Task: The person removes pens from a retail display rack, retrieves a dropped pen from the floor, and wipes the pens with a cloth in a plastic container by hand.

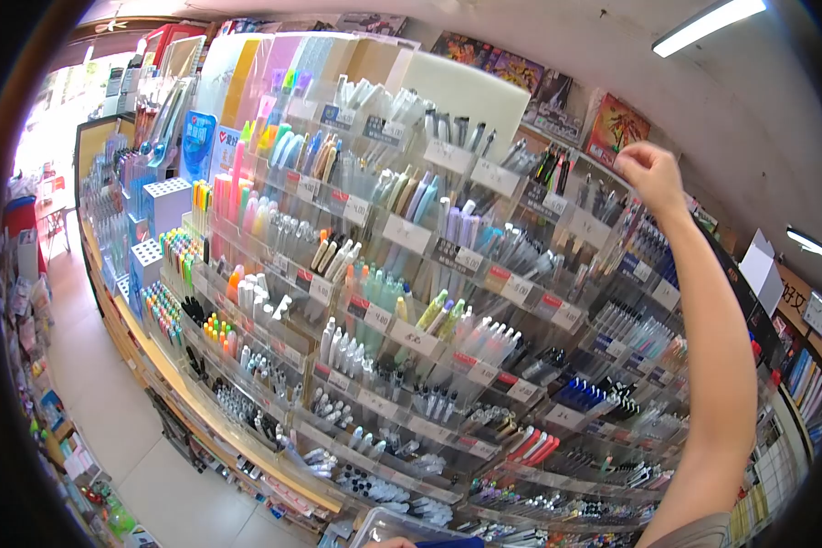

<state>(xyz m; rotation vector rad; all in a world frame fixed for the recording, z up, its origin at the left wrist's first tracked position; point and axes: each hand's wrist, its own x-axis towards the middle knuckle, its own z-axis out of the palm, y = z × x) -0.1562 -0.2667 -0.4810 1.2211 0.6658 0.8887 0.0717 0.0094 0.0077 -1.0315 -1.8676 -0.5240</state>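
Note:
My right hand (650, 173) is raised at the upper right, by the top row of the clear pen rack (406, 236). Its fingers are pinched together, and what they hold, if anything, is too small to tell. Dark pens (603, 194) stand in the top compartment just left of the wrist. At the bottom edge only a small part of my left hand (391, 543) shows, beside a clear plastic container (402, 522) with something blue at its right. The fingers of that hand are mostly cut off by the frame.
Tiers of pens and markers with price labels fill the rack. A wooden ledge (274, 473) runs along its lower left. Further left are an aisle floor (128, 411) and shelves of goods (50, 402). Books (808, 388) stand at the far right.

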